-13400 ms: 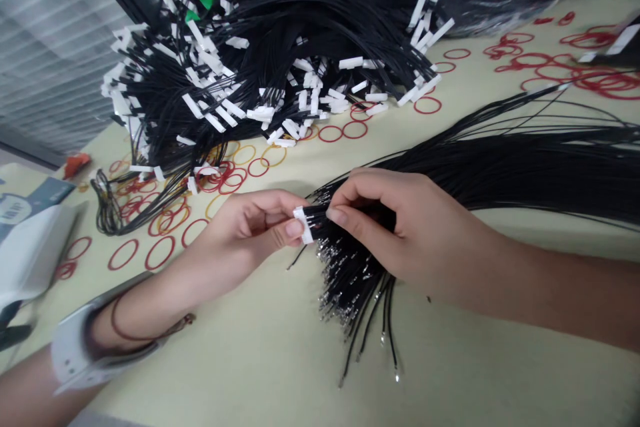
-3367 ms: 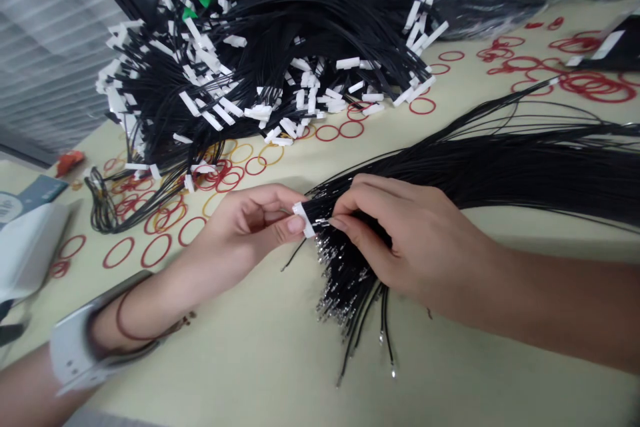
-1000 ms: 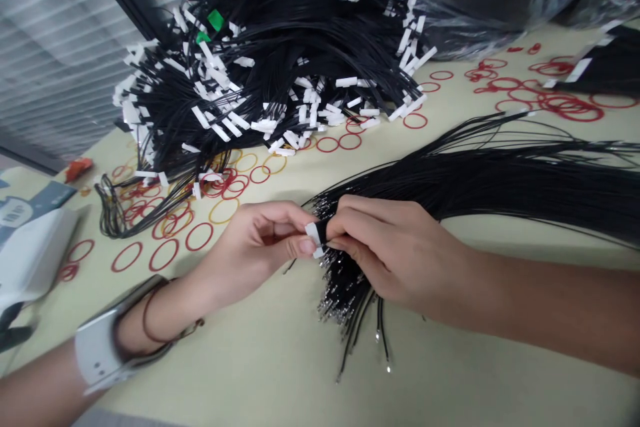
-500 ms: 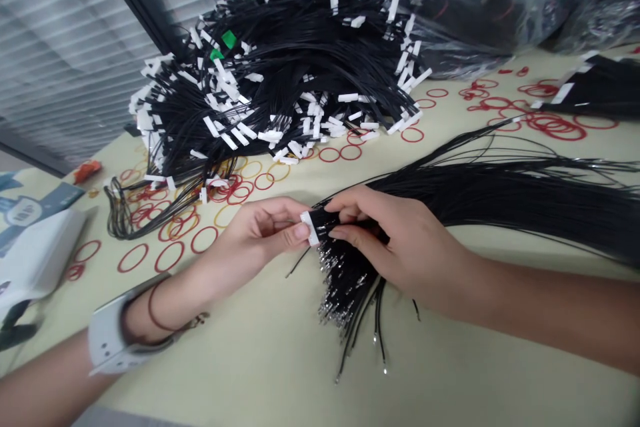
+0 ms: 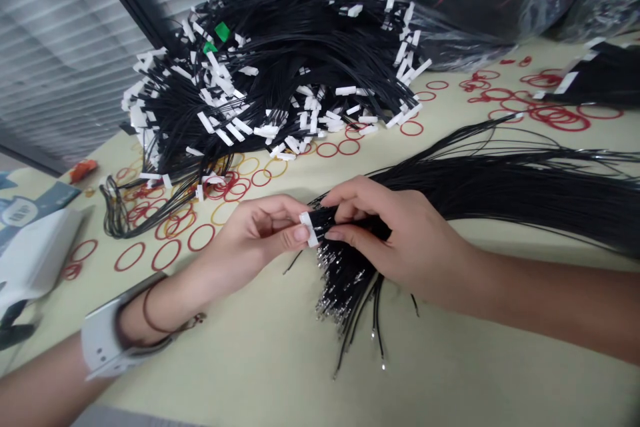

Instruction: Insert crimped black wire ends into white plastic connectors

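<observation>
Between thumb and fingers, my left hand (image 5: pixel 267 230) pinches a small white connector housing (image 5: pixel 309 229) by its left end. Black wires run from the housing's right side toward my right hand (image 5: pixel 383 230). The thumb and forefinger of that hand are closed on black wires (image 5: pixel 326 220) just beside the housing. Whether one wire or several lie in the fingertips, I cannot tell. Beneath both hands rests a thick bundle of loose black wires (image 5: pixel 530 197), its silvery crimped terminals (image 5: pixel 340 287) fanned out below my right hand.
A big heap of black wire harnesses (image 5: pixel 300 47) with white connectors lies at the back. Red rubber bands (image 5: pixel 167 255) are scattered over the pale table (image 5: pixel 240 360). Clear plastic bags (image 5: pixel 460 7) stand at the back right, more harnesses (image 5: pixel 600 73) at the right edge, a white box (image 5: pixel 40 253) at left.
My right fingertips have shifted very slightly left, closer to the white housing. Both hands keep their hold, and the whole view has moved a little.
</observation>
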Motion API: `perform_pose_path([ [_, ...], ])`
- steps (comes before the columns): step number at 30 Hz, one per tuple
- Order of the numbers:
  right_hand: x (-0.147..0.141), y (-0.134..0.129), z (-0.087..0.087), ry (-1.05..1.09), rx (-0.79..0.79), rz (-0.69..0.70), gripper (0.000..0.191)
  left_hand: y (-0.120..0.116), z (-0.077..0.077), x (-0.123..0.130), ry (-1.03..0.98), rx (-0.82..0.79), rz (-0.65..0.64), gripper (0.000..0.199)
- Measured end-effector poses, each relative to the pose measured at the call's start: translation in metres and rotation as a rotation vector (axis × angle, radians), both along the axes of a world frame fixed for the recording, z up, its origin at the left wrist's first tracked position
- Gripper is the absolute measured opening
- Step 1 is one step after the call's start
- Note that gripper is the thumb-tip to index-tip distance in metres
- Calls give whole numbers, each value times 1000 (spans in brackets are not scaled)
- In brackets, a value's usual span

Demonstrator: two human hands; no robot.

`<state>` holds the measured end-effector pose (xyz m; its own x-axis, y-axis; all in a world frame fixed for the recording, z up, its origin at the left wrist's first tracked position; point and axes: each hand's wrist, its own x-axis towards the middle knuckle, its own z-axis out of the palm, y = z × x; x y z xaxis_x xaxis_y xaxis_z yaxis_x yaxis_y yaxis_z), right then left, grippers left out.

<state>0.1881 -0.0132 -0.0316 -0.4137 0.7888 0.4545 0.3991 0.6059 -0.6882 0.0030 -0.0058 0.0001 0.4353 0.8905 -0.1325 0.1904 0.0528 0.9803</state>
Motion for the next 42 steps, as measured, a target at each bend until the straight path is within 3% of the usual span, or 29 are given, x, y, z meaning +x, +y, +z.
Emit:
perform_pose_path([
  [6, 1, -1, 1, 20, -19, 37, 28, -2, 2, 1, 10, -15, 22, 10],
  [20, 2, 2, 6, 109, -207, 186, 21, 0, -2, -1, 3, -29, -7, 6],
  [30, 0, -4, 2, -36, 5, 83, 19, -3, -2, 2, 9, 0, -49, 6],
  [37, 0, -5, 0, 5, 58, 131, 10, 0, -5, 0, -84, -94, -35, 5],
  [42, -1, -2, 4, -4, 132, 68, 9, 6, -4, -4, -164, -193, 6, 1],
])
